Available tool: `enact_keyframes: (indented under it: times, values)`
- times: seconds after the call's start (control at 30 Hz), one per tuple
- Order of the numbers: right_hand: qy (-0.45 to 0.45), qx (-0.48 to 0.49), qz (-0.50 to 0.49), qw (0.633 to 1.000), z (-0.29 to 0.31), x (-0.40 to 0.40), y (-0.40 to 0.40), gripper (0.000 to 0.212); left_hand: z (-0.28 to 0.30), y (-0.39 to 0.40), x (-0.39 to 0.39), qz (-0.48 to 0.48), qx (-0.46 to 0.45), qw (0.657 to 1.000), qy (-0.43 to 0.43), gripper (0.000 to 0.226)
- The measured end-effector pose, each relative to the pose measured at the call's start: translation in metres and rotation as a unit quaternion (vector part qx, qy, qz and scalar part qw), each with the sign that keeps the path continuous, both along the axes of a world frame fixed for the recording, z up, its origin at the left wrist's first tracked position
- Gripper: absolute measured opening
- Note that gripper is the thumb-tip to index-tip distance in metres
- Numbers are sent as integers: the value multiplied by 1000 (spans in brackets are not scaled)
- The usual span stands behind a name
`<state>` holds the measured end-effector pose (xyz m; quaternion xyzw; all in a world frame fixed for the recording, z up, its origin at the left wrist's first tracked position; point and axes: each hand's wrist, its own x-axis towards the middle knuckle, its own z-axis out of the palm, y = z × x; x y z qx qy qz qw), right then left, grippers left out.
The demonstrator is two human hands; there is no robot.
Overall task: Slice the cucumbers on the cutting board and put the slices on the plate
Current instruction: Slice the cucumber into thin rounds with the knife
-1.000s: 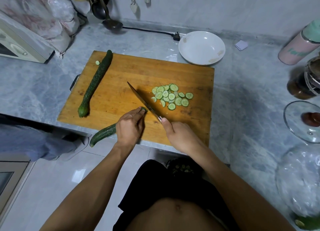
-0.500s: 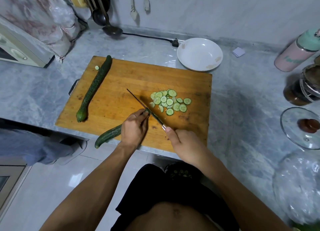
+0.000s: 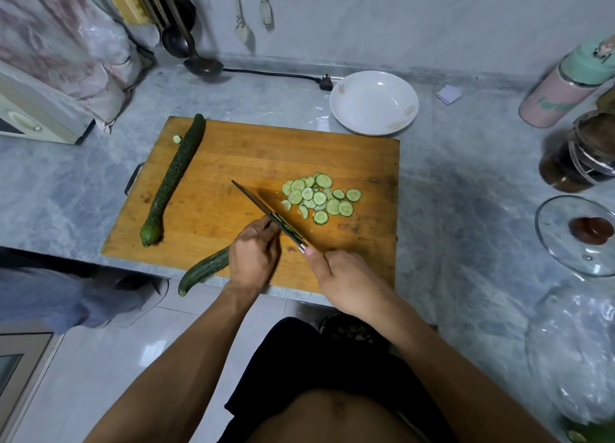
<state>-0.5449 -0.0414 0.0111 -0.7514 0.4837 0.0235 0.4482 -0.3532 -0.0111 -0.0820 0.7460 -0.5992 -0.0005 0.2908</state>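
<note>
Left hand (image 3: 253, 259) curled over the half-cut cucumber (image 3: 203, 270) at the cutting board's (image 3: 233, 163) near edge, hiding the cut end; tail hanging off the board. Right hand (image 3: 346, 281) clenched round the knife (image 3: 266, 214), handle buried in the fist, blade against the left knuckles. Slices (image 3: 320, 197) heaped mid-board; whole cucumber (image 3: 173, 180) along its left side; white plate (image 3: 374, 101) just beyond its far right corner.

A whole bumpy cucumber (image 3: 174, 176) lies diagonally on the wooden cutting board's (image 3: 233, 153) left side; pale slices (image 3: 319, 197) cluster mid-board; the white plate (image 3: 373, 102) sits just beyond its far-right corner.
</note>
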Motion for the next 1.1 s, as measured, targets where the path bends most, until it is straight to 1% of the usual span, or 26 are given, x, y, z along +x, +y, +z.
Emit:
enact_keyframes:
  times: [0.2, 0.37, 0.5, 0.6, 0.67, 0.73, 0.93, 1.03, 1.1]
  values:
    - [-21, -7, -7, 1000, 2, 9, -9, 66, -4, -1, 2, 8, 35, 999, 13, 22]
    - [-43, 28, -63, 997, -2, 2, -17, 79, 0, 1, 1, 18, 24, 999, 37, 18]
    - [-40, 20, -61, 997, 0, -7, -18, 76, 1, 1, 2, 11, 10, 999, 32, 19]
    - [-43, -2, -32, 999, 2, -16, -12, 69, 0, 1, 2, 16, 1, 999, 46, 16]
    - [-49, -19, -8, 999, 3, -18, -6, 68, 1, 2, 2, 14, -5, 999, 48, 16]
    - [-48, -33, 7, 998, 3, -20, -3, 67, 4, 2, 1, 10, -6, 998, 57, 21]
    - [-33, -21, 24, 999, 3, -21, -1, 62, 6, 3, 1, 2, -1, 998, 61, 42]
    - [-39, -23, 25, 999, 6, -19, -2, 60, 6, 3, 0, 6, 2, 998, 64, 39]
    - [-36, -14, 24, 999, 6, -16, -3, 62, 7, 3, -1, 10, 4, 998, 66, 30]
